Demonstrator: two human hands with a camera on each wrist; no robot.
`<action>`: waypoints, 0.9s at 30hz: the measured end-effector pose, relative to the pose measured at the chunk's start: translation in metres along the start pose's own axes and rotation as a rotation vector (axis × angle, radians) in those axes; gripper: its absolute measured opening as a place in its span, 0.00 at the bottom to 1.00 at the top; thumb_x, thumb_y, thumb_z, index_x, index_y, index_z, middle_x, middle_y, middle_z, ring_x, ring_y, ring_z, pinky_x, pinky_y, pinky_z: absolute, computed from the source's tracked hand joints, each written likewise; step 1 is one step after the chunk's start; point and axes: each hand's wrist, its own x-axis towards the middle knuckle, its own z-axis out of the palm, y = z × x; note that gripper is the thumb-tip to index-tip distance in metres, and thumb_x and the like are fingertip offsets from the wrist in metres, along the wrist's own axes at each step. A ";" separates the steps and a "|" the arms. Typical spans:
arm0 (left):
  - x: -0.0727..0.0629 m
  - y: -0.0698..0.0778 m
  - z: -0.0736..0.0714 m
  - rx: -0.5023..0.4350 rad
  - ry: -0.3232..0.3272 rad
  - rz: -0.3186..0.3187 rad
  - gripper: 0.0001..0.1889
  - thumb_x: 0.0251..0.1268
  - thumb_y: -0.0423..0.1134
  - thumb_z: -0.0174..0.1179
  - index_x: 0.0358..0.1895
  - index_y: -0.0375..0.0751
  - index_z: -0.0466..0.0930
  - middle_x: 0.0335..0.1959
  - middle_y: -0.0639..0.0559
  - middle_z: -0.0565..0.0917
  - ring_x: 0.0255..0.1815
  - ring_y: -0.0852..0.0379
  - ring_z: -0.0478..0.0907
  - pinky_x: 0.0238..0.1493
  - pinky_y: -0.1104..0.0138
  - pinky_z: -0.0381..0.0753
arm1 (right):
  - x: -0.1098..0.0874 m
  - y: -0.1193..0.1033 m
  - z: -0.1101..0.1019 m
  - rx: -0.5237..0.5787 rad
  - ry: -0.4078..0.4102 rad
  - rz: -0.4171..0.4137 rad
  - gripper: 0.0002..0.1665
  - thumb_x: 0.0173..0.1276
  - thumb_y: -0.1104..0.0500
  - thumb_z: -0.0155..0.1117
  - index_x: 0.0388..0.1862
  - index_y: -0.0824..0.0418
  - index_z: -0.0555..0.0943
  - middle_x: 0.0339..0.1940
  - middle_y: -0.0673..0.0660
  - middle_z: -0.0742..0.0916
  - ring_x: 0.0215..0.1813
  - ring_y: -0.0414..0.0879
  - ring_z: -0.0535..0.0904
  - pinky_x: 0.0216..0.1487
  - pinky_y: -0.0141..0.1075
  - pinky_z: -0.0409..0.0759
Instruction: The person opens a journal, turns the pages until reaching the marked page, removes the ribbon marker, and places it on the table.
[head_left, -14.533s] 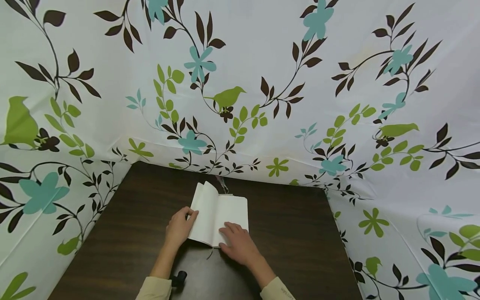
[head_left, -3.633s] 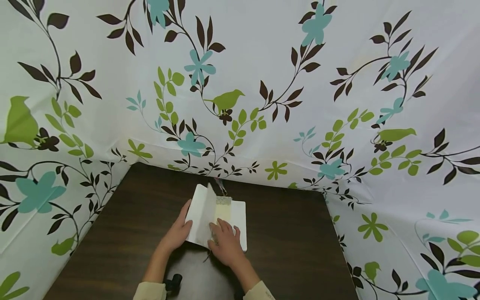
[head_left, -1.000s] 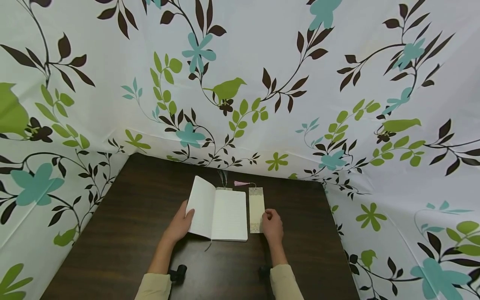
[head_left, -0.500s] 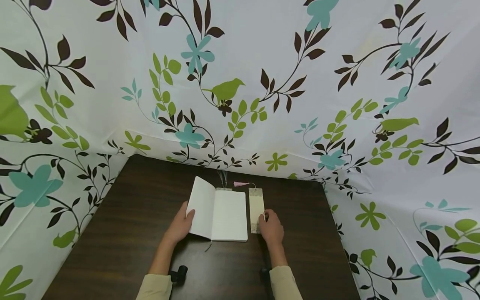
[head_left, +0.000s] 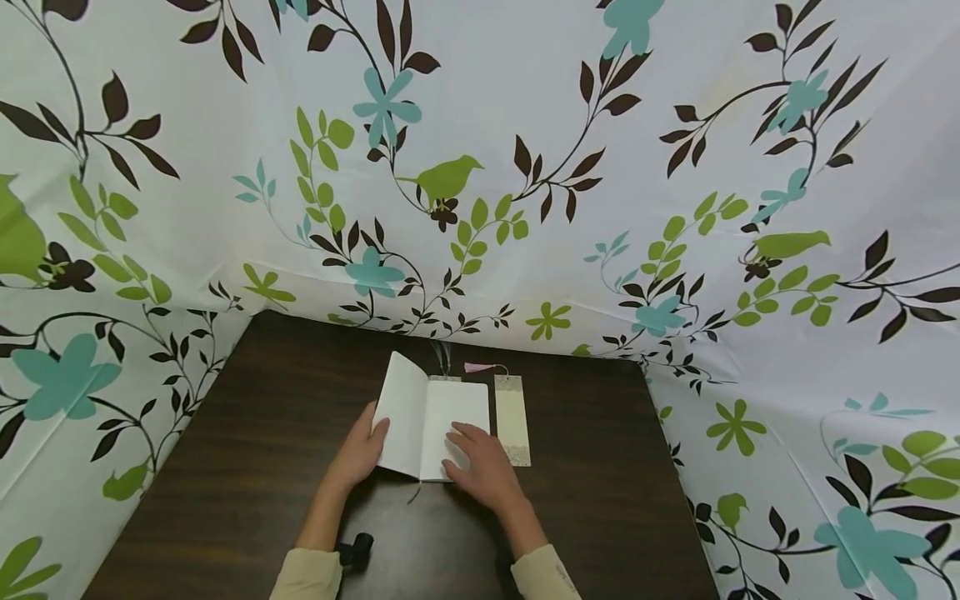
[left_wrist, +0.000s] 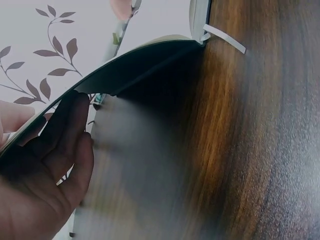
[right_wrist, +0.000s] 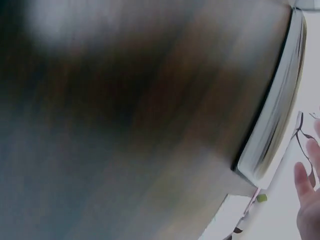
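A notebook (head_left: 454,417) with blank white pages lies open on the dark wooden table, its left side tilted up. My left hand (head_left: 360,448) holds that raised side at its outer edge; in the left wrist view the thumb is on the page side and the fingers (left_wrist: 75,165) are behind the dark cover. Over the right page is my right hand (head_left: 487,467), fingers spread and holding nothing; whether it touches the paper I cannot tell. Just right of the notebook a cream bookmark (head_left: 512,421) with a pink tassel (head_left: 480,367) lies flat.
Behind the notebook shows the top of another bookmark (head_left: 446,378) with a greyish tassel (head_left: 441,357). A thin ribbon (head_left: 414,493) hangs from the spine's near end. Patterned cloth (head_left: 555,250) surrounds the dark table (head_left: 600,500) at the back and sides.
The cream bookmark, inside the notebook 3.6 seconds ago, now lies on the table to its right. My right hand has let it go and moved left over the right page.
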 end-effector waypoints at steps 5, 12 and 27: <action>-0.011 -0.011 -0.005 -0.002 0.032 -0.025 0.27 0.91 0.36 0.43 0.83 0.30 0.54 0.65 0.31 0.79 0.56 0.45 0.83 0.55 0.55 0.80 | -0.005 -0.014 0.011 -0.027 -0.141 -0.005 0.31 0.75 0.42 0.71 0.71 0.52 0.83 0.75 0.52 0.83 0.74 0.51 0.80 0.70 0.54 0.79; -0.020 -0.017 0.005 -0.073 0.025 -0.037 0.25 0.90 0.36 0.44 0.81 0.31 0.57 0.57 0.35 0.83 0.47 0.51 0.83 0.48 0.59 0.81 | -0.018 -0.006 0.021 -0.006 -0.224 0.041 0.24 0.71 0.45 0.75 0.63 0.49 0.86 0.74 0.51 0.83 0.73 0.53 0.80 0.65 0.59 0.81; -0.007 -0.003 0.005 -0.136 0.060 -0.020 0.24 0.89 0.36 0.46 0.79 0.30 0.61 0.57 0.34 0.82 0.49 0.48 0.83 0.51 0.57 0.81 | 0.000 0.010 0.006 0.058 -0.277 0.000 0.24 0.72 0.46 0.76 0.64 0.50 0.86 0.75 0.55 0.82 0.73 0.58 0.79 0.68 0.62 0.78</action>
